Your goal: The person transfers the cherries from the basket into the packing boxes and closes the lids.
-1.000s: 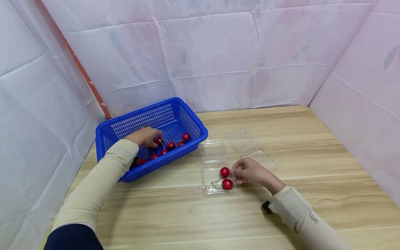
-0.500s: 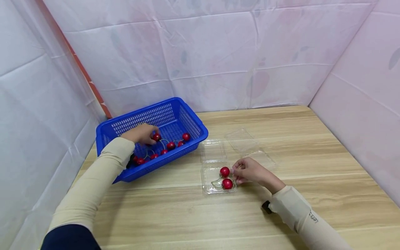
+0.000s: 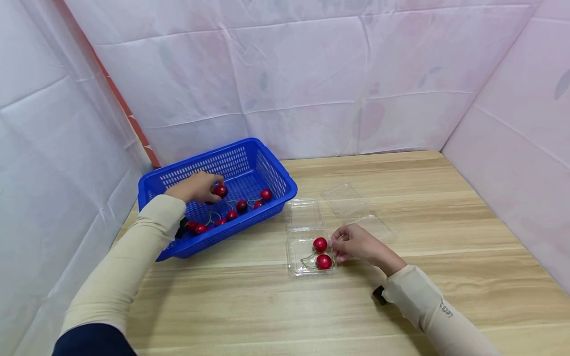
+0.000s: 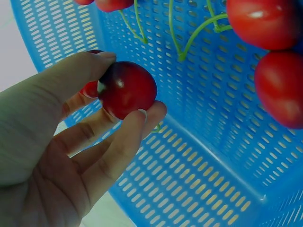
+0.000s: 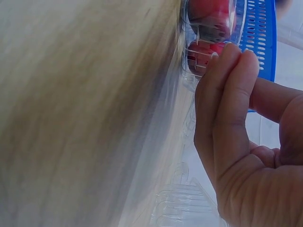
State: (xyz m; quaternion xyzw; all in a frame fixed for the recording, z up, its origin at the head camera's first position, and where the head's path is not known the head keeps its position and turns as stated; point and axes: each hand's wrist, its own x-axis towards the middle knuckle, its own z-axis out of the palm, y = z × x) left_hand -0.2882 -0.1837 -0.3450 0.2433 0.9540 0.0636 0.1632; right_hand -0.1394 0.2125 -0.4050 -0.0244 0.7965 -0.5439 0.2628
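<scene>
In the head view my left hand [image 3: 196, 187] is inside the blue plastic basket [image 3: 285, 189], pinching a dark red cherry [image 4: 127, 90] between thumb and fingertips. Another bit of red shows behind the thumb in the left wrist view. Several more cherries [image 3: 242, 205] with green stems lie along the basket's near side. A clear plastic clamshell box [image 3: 294, 269] lies with its lid folded back on the table, and a pair of cherries [image 3: 324, 262] rests in it. My right hand [image 3: 358, 244] pinches the right rim of this box; the exact contact is partly hidden by the fingers.
Two more clear plastic pieces, a flat one [image 3: 344, 199] and another [image 3: 371, 226], lie behind my right hand on the wooden table [image 3: 276, 316]. Whitish patterned cloth [image 3: 303, 64] walls off the back and sides.
My left hand has lifted a little and drawn left within the basket, carrying the pinched cherry along. The right hand and the clamshell box have stayed put.
</scene>
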